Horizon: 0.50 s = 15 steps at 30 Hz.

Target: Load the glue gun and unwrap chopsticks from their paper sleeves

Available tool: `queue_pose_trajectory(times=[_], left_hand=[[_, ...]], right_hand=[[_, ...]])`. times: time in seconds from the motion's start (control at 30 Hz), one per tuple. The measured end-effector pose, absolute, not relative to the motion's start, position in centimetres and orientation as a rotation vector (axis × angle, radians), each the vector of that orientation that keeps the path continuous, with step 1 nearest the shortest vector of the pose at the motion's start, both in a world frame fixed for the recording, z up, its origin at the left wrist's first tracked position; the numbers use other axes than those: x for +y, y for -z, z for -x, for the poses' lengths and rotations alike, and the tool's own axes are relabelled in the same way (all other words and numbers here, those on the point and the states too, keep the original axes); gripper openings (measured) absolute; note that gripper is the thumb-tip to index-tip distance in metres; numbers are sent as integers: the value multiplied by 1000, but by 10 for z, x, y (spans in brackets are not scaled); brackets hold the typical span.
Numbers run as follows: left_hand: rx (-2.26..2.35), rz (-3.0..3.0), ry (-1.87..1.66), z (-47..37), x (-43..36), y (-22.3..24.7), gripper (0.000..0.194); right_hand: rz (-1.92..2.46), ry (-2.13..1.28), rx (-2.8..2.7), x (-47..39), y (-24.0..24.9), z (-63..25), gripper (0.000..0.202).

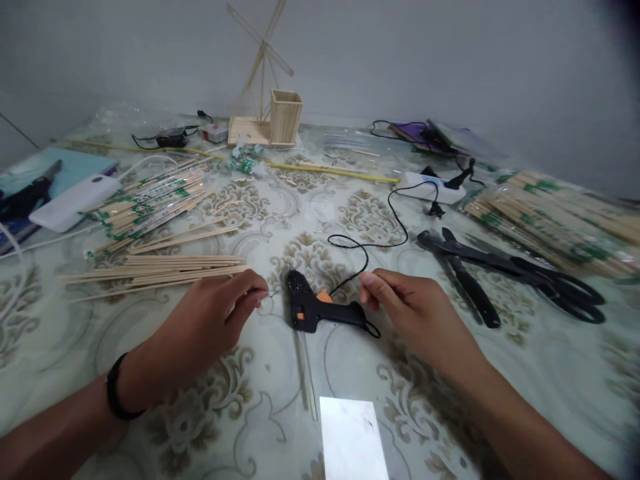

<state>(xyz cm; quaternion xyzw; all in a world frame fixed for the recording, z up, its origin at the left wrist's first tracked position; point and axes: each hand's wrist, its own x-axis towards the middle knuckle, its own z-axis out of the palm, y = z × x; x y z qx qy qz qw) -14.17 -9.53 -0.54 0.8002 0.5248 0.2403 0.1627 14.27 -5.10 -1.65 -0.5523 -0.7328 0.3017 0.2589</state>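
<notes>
A black glue gun with an orange trigger lies on the patterned tablecloth between my hands, a clear glue stick extending from its rear. To its left, my left hand is closed in a pinch beside loose wooden sticks; a thin strand seems to come from the fingertips, but I cannot make it out clearly. My right hand is closed near the gun's handle, and whatever its fingers may hold is hidden. A white rectangle lies in front of the gun.
Pliers and black scissors lie right, near packaged sticks. A black cord runs to a white power strip. At the back stands a stick-built windmill with a box. More packaged sticks lie left.
</notes>
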Motion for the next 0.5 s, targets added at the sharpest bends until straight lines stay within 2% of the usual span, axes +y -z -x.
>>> queue_pose_trajectory(times=[0.17, 0.3, 0.4, 0.5], left_hand=[[1513, -2232, -621, 142, -93, 5, 14], [1522, -2219, -572, 142, -93, 5, 15], [1516, -2215, -573, 142, -93, 6, 17], [1507, -2220, -607, 141, -93, 6, 16]], right_hand=[[1389, -730, -1937, -47, 29, -147, 17], [1212, -633, -1995, -46, 30, -147, 25], [1223, -558, -2034, -51, 24, -144, 20], [1227, -653, -2191, -58, 17, -137, 14]])
